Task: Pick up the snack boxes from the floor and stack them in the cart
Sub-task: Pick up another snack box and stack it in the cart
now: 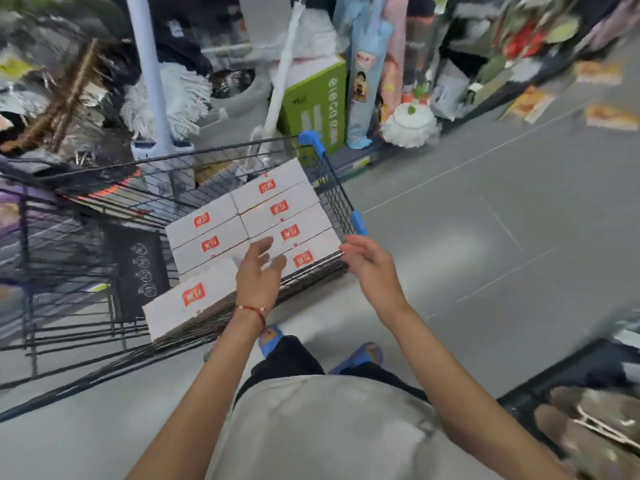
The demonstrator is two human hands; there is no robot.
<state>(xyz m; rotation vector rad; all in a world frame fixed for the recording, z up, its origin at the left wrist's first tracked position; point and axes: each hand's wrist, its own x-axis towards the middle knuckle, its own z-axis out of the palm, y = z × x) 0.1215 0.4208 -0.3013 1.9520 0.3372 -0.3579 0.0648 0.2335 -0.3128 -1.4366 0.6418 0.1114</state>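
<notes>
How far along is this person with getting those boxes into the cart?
Done: white snack boxes with red labels fill much of the cart, seven labels showing on top. In hand: nothing; the left hand and right hand hover open over the stack. Left: the closest box lies askew and may need straightening. Blurred orange packs lie on the floor further off; whether they belong I cannot tell.

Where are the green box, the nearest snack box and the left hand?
green box (313, 105): head view, printed side.
nearest snack box (166, 313): head view, white top.
left hand (258, 277): head view, its back.
</notes>
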